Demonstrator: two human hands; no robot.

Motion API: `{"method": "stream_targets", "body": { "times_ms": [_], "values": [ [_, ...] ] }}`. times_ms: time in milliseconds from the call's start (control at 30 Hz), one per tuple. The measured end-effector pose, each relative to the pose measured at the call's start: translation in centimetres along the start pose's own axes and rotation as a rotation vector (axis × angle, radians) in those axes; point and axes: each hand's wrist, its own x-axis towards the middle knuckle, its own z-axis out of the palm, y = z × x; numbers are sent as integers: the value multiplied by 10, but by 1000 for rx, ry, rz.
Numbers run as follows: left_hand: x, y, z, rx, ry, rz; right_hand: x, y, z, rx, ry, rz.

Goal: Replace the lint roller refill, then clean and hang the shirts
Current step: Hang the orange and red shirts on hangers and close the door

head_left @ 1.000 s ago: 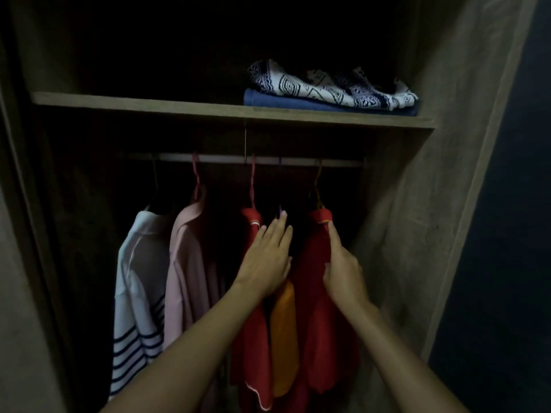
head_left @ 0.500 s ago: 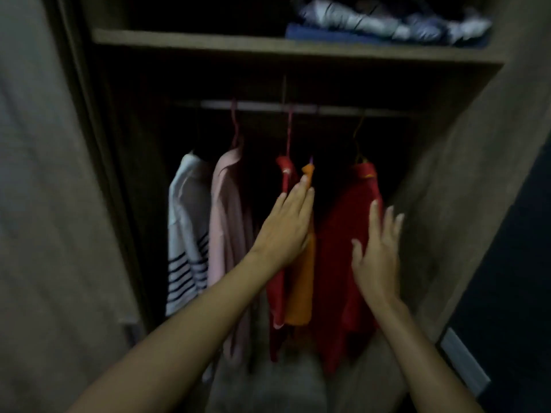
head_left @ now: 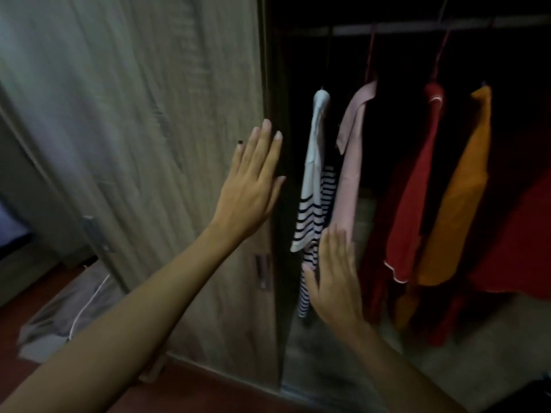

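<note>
Inside the wardrobe (head_left: 134, 144) five shirts (head_left: 351, 174) already hang; left hand (head_left: 250, 189) and right hand (head_left: 334, 281), both flat and empty, suggest door closing remains.

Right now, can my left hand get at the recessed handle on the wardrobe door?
Probably yes. The left hand is open with straight fingers near the door's edge, and the recessed handle sits lower on the same door face, with nothing in between.

Dim overall, wardrobe interior (head_left: 387, 144) nearly black, motion blur throughout, faint light perhaps from left
</note>
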Motion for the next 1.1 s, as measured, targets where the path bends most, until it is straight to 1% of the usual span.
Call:
{"method": "stream_targets", "body": {
  "times_ms": [100,233,300,400,500,700,900,1100],
  "values": [
    [-21,-50,17,54,-36,79,-19,-40,54,-56,-106,23],
    [-58,-102,50,107,-99,285,-30,-91,111,-112,-189,105],
    [-71,-124,68,140,-128,353,-34,-108,131,-141,-246,142],
    [-75,-138,87,172,-95,423,-38,-122,159,-168,-282,198],
    [-77,-139,101,165,-26,411,-36,-125,178,-177,-281,278],
    [-81,-123,116,118,-23,338,-37,-121,198,-179,-237,322],
    [-76,-106,119,102,25,342,-45,-100,195,-187,-220,349],
    [-68,-68,119,63,4,369,-59,-77,174,-201,-215,379]
  ]
}}
